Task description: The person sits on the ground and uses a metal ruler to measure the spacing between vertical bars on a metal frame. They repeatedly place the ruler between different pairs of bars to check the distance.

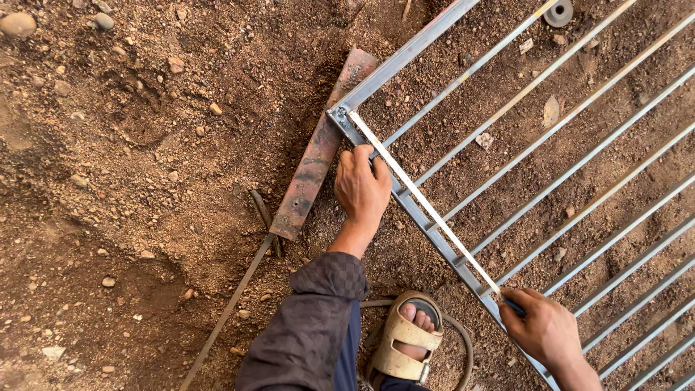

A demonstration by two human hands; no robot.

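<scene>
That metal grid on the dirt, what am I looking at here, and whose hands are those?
This is one picture from a camera worn on a person's head, looking straight down. No machine is involved: both hands belong to that person. The metal grid is a frame of thin parallel bars lying flat on the bare dirt ground. The left hand presses down on the frame's edge near its corner. The right hand holds one end of a tape measure, which is stretched along that edge to the corner. A rusty flat metal bar lies beside the corner, and the person's sandalled foot shows at the bottom.
</scene>
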